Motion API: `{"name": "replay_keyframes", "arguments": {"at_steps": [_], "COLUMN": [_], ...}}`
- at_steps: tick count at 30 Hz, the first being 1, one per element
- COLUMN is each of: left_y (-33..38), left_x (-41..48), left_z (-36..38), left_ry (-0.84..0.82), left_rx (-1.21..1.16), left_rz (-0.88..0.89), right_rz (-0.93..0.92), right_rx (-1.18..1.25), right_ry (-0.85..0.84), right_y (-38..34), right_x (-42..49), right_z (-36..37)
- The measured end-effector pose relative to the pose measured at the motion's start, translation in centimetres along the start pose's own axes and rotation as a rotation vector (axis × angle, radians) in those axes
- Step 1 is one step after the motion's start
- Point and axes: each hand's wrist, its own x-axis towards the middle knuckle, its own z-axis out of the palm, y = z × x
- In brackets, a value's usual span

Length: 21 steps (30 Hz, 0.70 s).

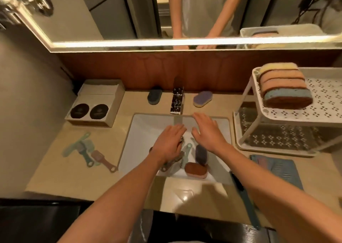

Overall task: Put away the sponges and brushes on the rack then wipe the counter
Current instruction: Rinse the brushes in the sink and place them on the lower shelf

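In the white sink point(133, 131), nearest the person, a brown sponge point(196, 169) lies with its long axis left to right. Just beyond it a dark purple sponge point(201, 154) runs near-to-far beside a green brush point(187, 150), both lying below the wrist of the right hand point(208, 131). Both hands hover palm-down, fingers straight, close together and holding nothing, the left hand point(169, 143) over a brown brush point(172, 162). With the white rack point(323, 95) and its sponge stack point(285, 85) farther off to the right, the right hand looks better placed, reaching down and back.
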Motion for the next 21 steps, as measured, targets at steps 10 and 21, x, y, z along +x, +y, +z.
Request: {"name": "replay_keyframes", "arguments": {"at_steps": [10, 21], "left_y": [-5.9, -12.4], "left_x": [-1.4, -1.2], "left_z": [6.0, 10.6], "left_ry": [-0.252, -0.495], "left_rx": [-0.06, -0.007], "left_rz": [-0.18, -0.078], "right_rz": [0.159, 0.167], "right_rx": [0.1, 0.033], "right_ry": [-0.141, -0.293], "right_y": [-0.5, -2.2], "right_x": [0.6, 2.8], "right_z": [8.1, 15.4]}}
